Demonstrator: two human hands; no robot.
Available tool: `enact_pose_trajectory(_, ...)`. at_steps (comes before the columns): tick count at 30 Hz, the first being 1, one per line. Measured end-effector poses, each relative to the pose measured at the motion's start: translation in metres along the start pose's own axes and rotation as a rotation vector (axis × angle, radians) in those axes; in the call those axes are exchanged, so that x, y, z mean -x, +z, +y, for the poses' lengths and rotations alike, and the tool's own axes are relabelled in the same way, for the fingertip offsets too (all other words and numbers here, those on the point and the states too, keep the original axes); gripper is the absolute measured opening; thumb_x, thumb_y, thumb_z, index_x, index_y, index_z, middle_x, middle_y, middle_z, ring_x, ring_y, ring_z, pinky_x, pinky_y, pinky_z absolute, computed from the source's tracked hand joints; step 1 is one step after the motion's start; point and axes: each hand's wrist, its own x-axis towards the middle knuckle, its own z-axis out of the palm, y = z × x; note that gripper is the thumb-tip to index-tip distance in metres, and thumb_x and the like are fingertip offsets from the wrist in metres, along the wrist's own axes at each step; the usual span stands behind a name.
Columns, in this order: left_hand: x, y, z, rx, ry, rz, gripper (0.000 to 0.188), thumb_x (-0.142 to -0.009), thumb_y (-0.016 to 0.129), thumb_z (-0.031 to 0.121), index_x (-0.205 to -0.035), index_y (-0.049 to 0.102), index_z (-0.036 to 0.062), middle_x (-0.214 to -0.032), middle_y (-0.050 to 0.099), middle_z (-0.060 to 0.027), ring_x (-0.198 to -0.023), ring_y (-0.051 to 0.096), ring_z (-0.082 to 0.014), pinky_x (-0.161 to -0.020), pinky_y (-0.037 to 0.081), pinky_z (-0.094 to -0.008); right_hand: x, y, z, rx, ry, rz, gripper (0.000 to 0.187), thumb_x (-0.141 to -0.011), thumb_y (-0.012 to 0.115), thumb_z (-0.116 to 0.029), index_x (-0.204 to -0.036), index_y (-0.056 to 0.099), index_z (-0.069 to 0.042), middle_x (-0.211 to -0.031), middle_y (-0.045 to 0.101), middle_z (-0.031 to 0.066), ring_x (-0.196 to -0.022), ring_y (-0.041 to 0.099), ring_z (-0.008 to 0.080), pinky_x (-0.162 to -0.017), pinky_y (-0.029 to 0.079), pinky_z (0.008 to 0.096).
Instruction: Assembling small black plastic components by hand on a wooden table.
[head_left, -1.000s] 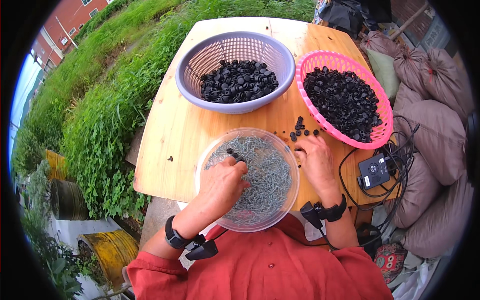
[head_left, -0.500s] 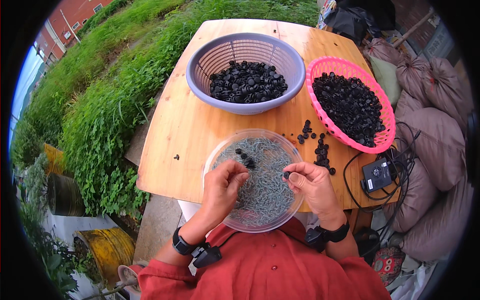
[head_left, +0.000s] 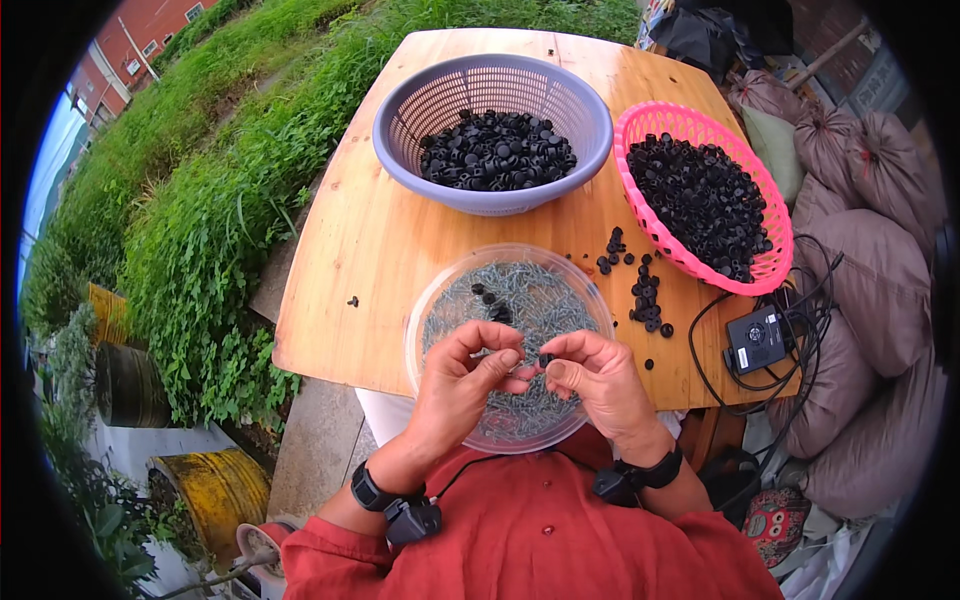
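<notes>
Over a clear round tub (head_left: 413, 345) of grey screws (head_left: 545, 300), both my hands are raised close together. My right hand (head_left: 608, 390) pinches a small round black plastic cap (head_left: 545, 361) between thumb and forefinger. Beside it, my left hand (head_left: 462, 378) has its thumb and fingertips pressed together; whatever they hold is too small to make out. A few black plastic pieces (head_left: 492, 302) lie on the screws just beyond my left fingers.
A grey-purple basket (head_left: 395, 150) of black caps stands at the back of the wooden table (head_left: 335, 260). To its right is a pink basket (head_left: 778, 215) with more. Loose caps (head_left: 645, 300) lie near the tub, and a black box (head_left: 755, 340) with cables sits at the right edge.
My hands have come together over the tub, the right one moving left with its cap. One loose cap now lies apart on the table, right of the tub.
</notes>
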Motion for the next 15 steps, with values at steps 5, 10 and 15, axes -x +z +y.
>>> enact_pose_trajectory(5, -0.003, -0.006, -0.017, -0.175, 0.182, 0.001, 0.016, -0.084, 0.058, -0.003, -0.099, 0.056, 0.0005, -0.088, 0.059, -0.0049, -0.077, 0.062, -0.0132, -0.067, 0.052, -0.0242, 0.001, 0.005, 0.002, 0.111, -0.126, 0.090, 0.014, -0.083, 0.063, -0.005, -0.096, 0.059, -0.002, -0.083, 0.063, 0.0015, -0.072, 0.057, 0.0049, -0.059, 0.044, 0.0176)
enact_pose_trajectory(10, -0.007, -0.015, -0.005, -0.518, 0.238, 0.066, 0.019, -0.080, 0.060, -0.006, -0.097, 0.058, 0.0009, -0.090, 0.061, -0.0061, -0.077, 0.061, -0.0126, -0.065, 0.048, -0.0236, 0.004, -0.001, 0.001, 0.108, -0.137, 0.128, 0.014, -0.083, 0.063, -0.006, -0.096, 0.059, -0.002, -0.083, 0.063, 0.0013, -0.071, 0.058, 0.0051, -0.058, 0.044, 0.0174)
enact_pose_trajectory(15, -0.023, -0.035, -0.003, -1.371, 0.394, 0.272, 0.019, -0.073, 0.064, 0.007, -0.091, 0.059, 0.0062, -0.087, 0.056, -0.0109, -0.079, 0.057, -0.0274, -0.064, 0.046, -0.0377, 0.007, -0.003, 0.001, 0.134, -0.130, 0.160, 0.015, -0.083, 0.064, -0.006, -0.095, 0.059, -0.002, -0.081, 0.063, 0.0011, -0.068, 0.058, 0.0051, -0.057, 0.044, 0.0170)
